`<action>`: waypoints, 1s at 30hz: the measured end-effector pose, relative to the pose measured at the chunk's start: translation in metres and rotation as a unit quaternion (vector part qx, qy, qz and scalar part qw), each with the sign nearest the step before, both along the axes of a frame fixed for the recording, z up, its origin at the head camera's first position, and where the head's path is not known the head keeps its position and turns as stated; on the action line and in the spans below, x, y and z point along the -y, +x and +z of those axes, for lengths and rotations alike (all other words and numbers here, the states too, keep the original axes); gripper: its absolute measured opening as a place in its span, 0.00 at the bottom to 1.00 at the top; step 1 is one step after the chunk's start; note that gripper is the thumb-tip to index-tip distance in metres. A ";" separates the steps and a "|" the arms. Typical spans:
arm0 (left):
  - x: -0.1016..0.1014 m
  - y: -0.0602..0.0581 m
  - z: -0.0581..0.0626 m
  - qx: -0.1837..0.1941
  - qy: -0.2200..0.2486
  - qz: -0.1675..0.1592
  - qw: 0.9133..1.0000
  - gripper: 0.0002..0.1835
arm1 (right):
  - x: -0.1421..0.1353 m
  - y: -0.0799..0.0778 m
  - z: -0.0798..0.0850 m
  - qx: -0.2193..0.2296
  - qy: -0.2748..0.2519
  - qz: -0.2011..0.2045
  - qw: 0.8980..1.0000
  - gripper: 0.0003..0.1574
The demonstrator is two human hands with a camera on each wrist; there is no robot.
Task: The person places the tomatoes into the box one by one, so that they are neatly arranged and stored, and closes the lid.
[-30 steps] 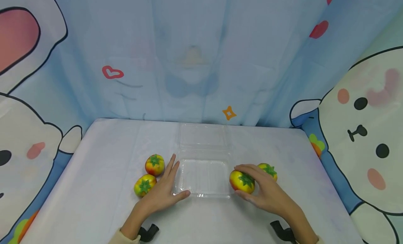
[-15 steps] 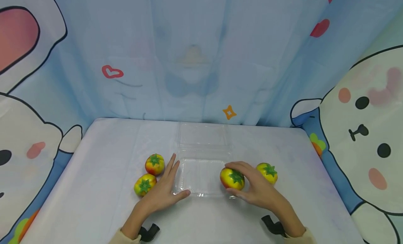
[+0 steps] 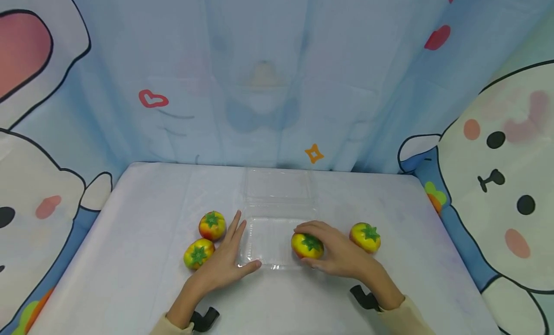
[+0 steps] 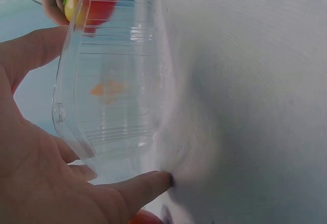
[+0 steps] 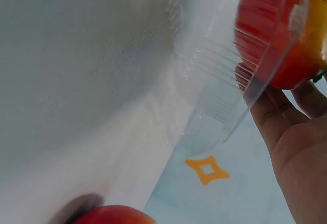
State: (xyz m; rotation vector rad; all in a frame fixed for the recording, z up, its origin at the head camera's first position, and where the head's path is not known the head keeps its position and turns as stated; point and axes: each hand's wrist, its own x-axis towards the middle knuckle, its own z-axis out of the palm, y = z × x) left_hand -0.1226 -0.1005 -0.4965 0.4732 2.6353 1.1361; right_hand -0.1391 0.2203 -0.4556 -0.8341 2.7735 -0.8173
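My right hand [image 3: 342, 253] grips a red-and-yellow toy fruit with a green star-shaped leaf top [image 3: 306, 246]. The fruit is over the right side of a clear plastic clamshell box [image 3: 268, 266]. In the right wrist view, the box wall [image 5: 209, 81] stands in front of part of the held fruit [image 5: 263, 29]. My left hand [image 3: 222, 267] lies at the box's left side, fingers straight and thumb spread toward the near left corner. The left wrist view shows the left thumb [image 4: 41, 50] by the box rim [image 4: 57, 114].
Two similar fruits lie left of my left hand, one farther [image 3: 212, 225] and one nearer [image 3: 199, 254]. Another fruit [image 3: 365, 237] sits right of my right hand. The box's lid [image 3: 278, 185] lies opened back toward the blue curtain [image 3: 186, 61] behind the white-covered table [image 3: 143, 253].
My right hand has carried its fruit leftward, from the box's right edge to over its right half, uncovering the fruit on the right. The left hand has stayed put.
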 end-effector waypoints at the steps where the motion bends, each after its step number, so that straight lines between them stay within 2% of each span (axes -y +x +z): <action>1: 0.000 0.000 0.000 0.000 -0.001 -0.001 1.000 0.58 | 0.001 -0.001 0.000 0.002 0.006 0.004 1.000 0.41; 8: 0.000 0.001 0.002 0.004 0.003 -0.003 1.000 0.57 | 0.009 -0.013 -0.005 0.014 0.025 0.027 0.999 0.41; 13: 0.001 0.001 0.001 0.002 0.005 -0.004 1.000 0.57 | 0.014 -0.021 -0.009 0.042 0.030 0.036 0.998 0.40; 21: 0.001 0.001 0.001 0.003 0.008 -0.006 1.000 0.58 | 0.015 -0.023 -0.005 0.081 0.032 0.044 0.995 0.39; 30: 0.002 0.000 0.000 0.004 0.014 -0.009 1.000 0.58 | 0.012 -0.022 -0.005 0.085 0.025 0.047 0.995 0.38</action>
